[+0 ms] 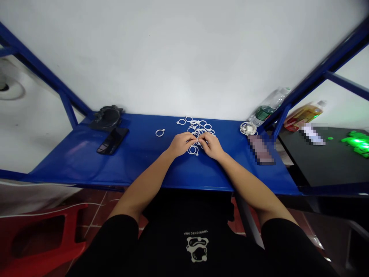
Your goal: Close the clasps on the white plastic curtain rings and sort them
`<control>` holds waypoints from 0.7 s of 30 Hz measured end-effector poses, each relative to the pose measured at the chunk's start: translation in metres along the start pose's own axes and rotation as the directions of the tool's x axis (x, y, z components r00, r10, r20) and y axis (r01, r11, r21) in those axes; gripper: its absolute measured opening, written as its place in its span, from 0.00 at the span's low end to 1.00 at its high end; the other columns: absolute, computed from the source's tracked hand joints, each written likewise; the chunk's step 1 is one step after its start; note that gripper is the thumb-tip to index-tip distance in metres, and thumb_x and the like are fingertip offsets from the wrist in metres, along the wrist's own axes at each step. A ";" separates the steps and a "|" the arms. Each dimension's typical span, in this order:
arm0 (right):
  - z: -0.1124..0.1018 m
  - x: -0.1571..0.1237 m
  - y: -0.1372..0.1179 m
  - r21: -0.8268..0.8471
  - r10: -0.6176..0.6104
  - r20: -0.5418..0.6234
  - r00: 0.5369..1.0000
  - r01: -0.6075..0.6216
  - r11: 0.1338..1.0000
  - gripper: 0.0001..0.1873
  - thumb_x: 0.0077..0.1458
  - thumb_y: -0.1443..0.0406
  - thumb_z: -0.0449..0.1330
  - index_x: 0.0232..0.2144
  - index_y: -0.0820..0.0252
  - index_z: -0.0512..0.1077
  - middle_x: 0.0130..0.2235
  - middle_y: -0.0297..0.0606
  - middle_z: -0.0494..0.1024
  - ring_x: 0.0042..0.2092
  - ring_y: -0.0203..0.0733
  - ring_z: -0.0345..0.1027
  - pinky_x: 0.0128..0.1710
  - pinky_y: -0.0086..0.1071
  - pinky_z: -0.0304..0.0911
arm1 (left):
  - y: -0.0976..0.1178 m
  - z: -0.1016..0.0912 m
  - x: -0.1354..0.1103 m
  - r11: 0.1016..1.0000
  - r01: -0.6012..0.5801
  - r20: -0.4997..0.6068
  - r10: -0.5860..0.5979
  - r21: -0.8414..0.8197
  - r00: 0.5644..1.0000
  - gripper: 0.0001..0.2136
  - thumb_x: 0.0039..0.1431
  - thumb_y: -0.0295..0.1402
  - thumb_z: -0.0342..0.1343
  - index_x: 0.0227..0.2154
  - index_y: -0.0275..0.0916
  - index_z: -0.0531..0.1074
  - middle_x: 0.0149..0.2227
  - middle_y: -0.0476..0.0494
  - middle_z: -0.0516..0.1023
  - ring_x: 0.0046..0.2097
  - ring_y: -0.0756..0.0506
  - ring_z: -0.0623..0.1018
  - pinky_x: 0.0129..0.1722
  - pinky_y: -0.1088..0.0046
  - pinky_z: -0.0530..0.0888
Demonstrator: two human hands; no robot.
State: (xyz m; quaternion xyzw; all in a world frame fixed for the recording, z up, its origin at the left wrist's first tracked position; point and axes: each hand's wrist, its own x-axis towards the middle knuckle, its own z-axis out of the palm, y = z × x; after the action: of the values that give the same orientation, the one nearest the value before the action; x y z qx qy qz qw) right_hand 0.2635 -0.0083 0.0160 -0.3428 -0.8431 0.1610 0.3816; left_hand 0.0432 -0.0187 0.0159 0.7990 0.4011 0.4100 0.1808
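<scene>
Over the pile of white plastic curtain rings [203,124], my left hand [181,144] and my right hand [211,146] meet with their fingertips pinched together. Between them is a small white piece [198,141], which looks like the eyelet part of a curtain ring; my fingers cover most of it. Several rings lie loosely overlapping behind and under my hands. Two of them, overlapping, rest just in front of my fingers [193,150]. A single curtain ring [160,136] lies apart, to the left of my left hand.
On the blue table [144,169], a black phone [113,141] and a black plastic bag [108,116] lie left. A coiled white cable [248,128], a clear bottle [263,111] and a blurred-out flat object [261,150] lie right. Blue metal posts [67,109] flank the table; a red stool [69,227] stands lower left.
</scene>
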 end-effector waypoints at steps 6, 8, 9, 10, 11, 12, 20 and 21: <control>-0.002 0.003 0.001 -0.049 0.009 -0.062 0.998 -0.012 0.999 0.14 0.74 0.56 0.54 0.45 0.53 0.78 0.40 0.42 0.81 0.41 0.48 0.74 0.45 0.42 0.70 | -0.007 -0.012 0.006 0.986 -0.015 -0.171 0.044 0.168 0.984 0.07 0.72 0.36 0.58 0.39 0.43 0.80 0.43 0.42 0.84 0.49 0.41 0.81 0.56 0.56 0.77; -0.005 0.004 0.004 -0.069 -0.006 -0.018 1.000 0.005 0.998 0.13 0.73 0.58 0.55 0.45 0.52 0.79 0.40 0.42 0.82 0.43 0.49 0.75 0.47 0.44 0.70 | -0.017 -0.023 0.008 0.965 0.088 -0.312 -0.007 0.248 0.950 0.05 0.70 0.33 0.59 0.37 0.43 0.78 0.47 0.40 0.83 0.53 0.39 0.80 0.61 0.52 0.74; -0.007 0.004 0.005 -0.072 -0.027 0.020 0.999 0.028 0.997 0.12 0.73 0.58 0.56 0.43 0.52 0.79 0.40 0.42 0.83 0.44 0.50 0.75 0.49 0.45 0.70 | -0.022 -0.029 0.008 0.947 0.160 -0.375 -0.047 0.278 0.926 0.04 0.68 0.32 0.59 0.36 0.43 0.77 0.49 0.40 0.83 0.55 0.38 0.79 0.62 0.52 0.73; -0.007 0.005 0.007 -0.070 -0.055 0.065 0.996 0.059 0.996 0.11 0.72 0.58 0.57 0.42 0.52 0.80 0.41 0.41 0.83 0.45 0.50 0.75 0.50 0.46 0.70 | -0.029 -0.036 0.008 0.928 0.225 -0.427 -0.082 0.296 0.900 0.03 0.66 0.30 0.60 0.34 0.43 0.76 0.50 0.40 0.83 0.55 0.38 0.79 0.62 0.51 0.72; -0.008 0.005 0.008 -0.062 -0.087 0.111 0.990 0.094 0.994 0.11 0.71 0.59 0.58 0.42 0.51 0.80 0.41 0.40 0.84 0.46 0.51 0.75 0.52 0.47 0.69 | -0.035 -0.042 0.008 0.913 0.275 -0.460 -0.113 0.303 0.881 0.04 0.64 0.29 0.61 0.33 0.43 0.75 0.50 0.41 0.83 0.55 0.38 0.79 0.62 0.51 0.71; -0.008 0.006 0.008 -0.051 -0.119 0.155 0.981 0.129 0.990 0.10 0.71 0.60 0.58 0.42 0.51 0.81 0.42 0.40 0.84 0.46 0.51 0.75 0.53 0.48 0.69 | -0.041 -0.048 0.007 0.900 0.314 -0.485 -0.139 0.301 0.863 0.04 0.63 0.28 0.61 0.33 0.42 0.74 0.49 0.41 0.84 0.54 0.38 0.79 0.62 0.51 0.69; -0.006 0.004 0.006 0.003 -0.244 0.411 0.878 0.267 0.964 0.20 0.61 0.75 0.57 0.43 0.51 0.84 0.57 0.42 0.81 0.57 0.53 0.74 0.58 0.52 0.68 | -0.060 -0.075 -0.002 0.699 0.641 -0.504 -0.448 0.318 0.739 0.03 0.62 0.30 0.62 0.32 0.40 0.76 0.34 0.47 0.81 0.46 0.40 0.77 0.66 0.46 0.51; -0.007 0.004 0.006 0.009 -0.249 0.436 0.865 0.273 0.962 0.17 0.62 0.74 0.59 0.42 0.51 0.85 0.58 0.42 0.81 0.57 0.53 0.74 0.59 0.52 0.67 | -0.060 -0.077 -0.003 0.655 0.677 -0.483 -0.498 0.335 0.721 0.02 0.62 0.31 0.62 0.33 0.40 0.77 0.35 0.46 0.82 0.45 0.39 0.77 0.65 0.47 0.53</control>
State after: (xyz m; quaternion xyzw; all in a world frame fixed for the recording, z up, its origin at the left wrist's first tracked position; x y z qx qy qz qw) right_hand 0.2695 -0.0010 0.0189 -0.1912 -0.9492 0.1577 0.1939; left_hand -0.0489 0.0127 0.0241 0.5541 0.7566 0.3464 0.0229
